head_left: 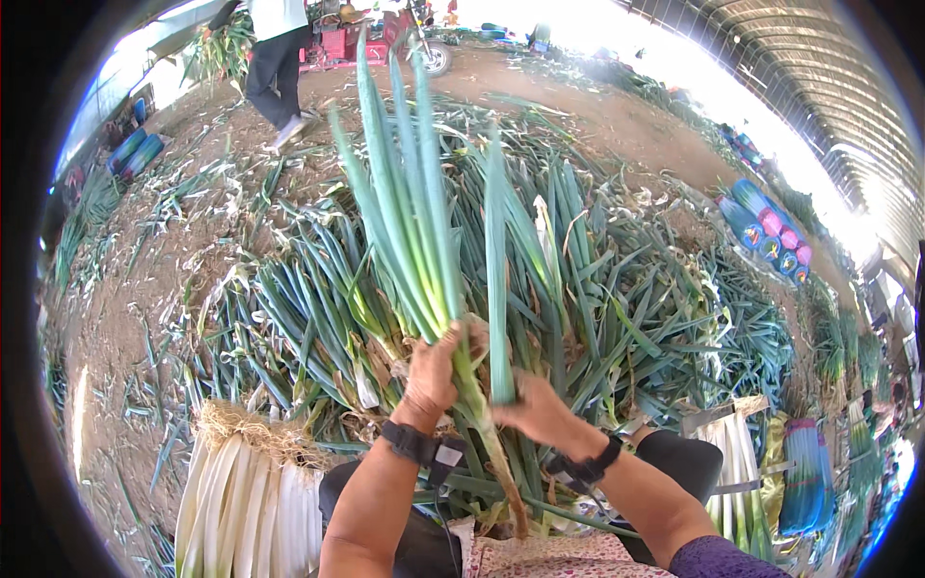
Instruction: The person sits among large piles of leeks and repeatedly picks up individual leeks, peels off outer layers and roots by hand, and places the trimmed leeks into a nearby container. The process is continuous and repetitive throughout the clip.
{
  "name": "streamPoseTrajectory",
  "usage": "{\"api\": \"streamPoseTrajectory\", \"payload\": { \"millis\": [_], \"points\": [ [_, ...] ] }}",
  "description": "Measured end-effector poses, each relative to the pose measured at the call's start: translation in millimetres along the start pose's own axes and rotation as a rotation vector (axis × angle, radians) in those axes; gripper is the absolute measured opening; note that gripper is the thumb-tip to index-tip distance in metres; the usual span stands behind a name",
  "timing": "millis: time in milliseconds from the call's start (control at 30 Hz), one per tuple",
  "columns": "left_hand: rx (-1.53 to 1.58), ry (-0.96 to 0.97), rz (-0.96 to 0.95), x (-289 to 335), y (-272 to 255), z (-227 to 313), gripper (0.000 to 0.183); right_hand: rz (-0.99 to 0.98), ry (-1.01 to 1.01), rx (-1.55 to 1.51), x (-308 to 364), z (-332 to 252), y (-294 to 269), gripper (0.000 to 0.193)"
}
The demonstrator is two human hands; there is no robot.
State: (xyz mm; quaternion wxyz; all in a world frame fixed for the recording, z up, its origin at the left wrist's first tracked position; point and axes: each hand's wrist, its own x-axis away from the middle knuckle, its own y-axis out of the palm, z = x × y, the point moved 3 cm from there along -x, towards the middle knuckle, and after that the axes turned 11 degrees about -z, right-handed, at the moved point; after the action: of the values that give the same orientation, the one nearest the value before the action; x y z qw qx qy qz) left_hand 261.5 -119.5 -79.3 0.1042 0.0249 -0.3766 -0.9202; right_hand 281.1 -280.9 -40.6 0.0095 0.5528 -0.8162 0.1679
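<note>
My left hand (432, 378) is closed around the stalk of a big green onion (409, 222), whose leaves fan upward and away from me. Its lower end, brownish and ragged, slants down toward my lap. Close beside it, my right hand (541, 414) grips a single long green leaf (497, 279) standing nearly upright, apart from the other leaves. Whether that leaf still joins the stalk is hidden. Beyond both hands lies a wide heap of untrimmed green onions (588, 289). A dark band with a small device sits on each wrist.
White-stemmed onions (246, 501) with roots lie stacked at lower left. More white stalks (737, 472) rest by a metal frame on the right. Wrapped bundles (766, 231) lie farther right. A person (275, 67) walks at upper left, near a red vehicle (347, 43). Leaf scraps litter the ground.
</note>
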Motion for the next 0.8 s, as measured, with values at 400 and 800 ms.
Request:
{"api": "streamPoseTrajectory", "payload": {
  "millis": [400, 800],
  "points": [
    [0.286, 0.046, 0.05, -1.9, -3.4, 5.6, 0.044, 0.421, 0.034, -0.032, 73.7, 100.9, -0.4, 0.064],
    [0.008, 0.049, -0.254, -0.5, 28.5, -16.7, 0.037, 0.466, -0.214, 0.053, 4.5, 53.2, -6.0, 0.037]
  ]
}}
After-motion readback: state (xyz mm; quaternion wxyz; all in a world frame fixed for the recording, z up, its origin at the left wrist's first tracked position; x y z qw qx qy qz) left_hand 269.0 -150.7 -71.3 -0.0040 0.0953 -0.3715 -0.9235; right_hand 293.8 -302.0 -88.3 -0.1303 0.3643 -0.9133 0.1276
